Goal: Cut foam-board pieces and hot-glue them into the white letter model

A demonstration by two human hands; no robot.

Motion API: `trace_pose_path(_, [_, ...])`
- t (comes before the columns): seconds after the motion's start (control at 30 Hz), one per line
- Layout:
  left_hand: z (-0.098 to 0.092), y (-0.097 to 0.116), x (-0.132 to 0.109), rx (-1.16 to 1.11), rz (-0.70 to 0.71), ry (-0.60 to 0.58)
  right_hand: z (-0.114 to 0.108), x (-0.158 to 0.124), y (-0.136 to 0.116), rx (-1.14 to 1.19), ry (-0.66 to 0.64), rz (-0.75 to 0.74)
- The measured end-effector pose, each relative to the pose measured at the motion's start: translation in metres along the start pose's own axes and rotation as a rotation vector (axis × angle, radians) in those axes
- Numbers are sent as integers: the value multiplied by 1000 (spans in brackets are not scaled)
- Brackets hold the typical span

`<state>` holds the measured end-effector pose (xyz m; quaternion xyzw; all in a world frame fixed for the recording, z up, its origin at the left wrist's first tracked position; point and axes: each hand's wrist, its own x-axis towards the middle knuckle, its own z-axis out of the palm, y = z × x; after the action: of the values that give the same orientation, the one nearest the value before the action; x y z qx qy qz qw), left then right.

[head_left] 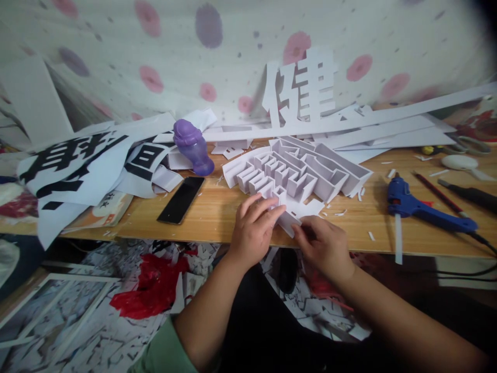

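Note:
A raised white foam-board character point(310, 168), with thin upright walls along its strokes, lies near the table's front edge. My left hand point(254, 228) is closed over its near side, the fingertips resting by the walls and the thumb mostly hidden. A short white foam-board strip point(288, 224) stands on edge at the near end of the character. Its right end is pinched between thumb and fingers of my right hand point(322, 241). The strip's other end reaches the left fingertips.
A blue glue gun point(411, 202) with a white glue stick lies at right, beside a red pencil point(440, 194) and black-handled tool point(469, 194). A phone point(181, 200) and purple bottle point(194, 147) are at left. A cut white character point(301, 90) stands behind long strips point(349, 127).

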<state>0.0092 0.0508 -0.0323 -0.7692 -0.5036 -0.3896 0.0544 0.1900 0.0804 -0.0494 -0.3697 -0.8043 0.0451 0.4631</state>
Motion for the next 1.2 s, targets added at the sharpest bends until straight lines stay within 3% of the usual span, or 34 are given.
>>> trace_pose_path(1.2, [-2,2,2,-21,-30,0,4,1,-1,-34,-100,-163])
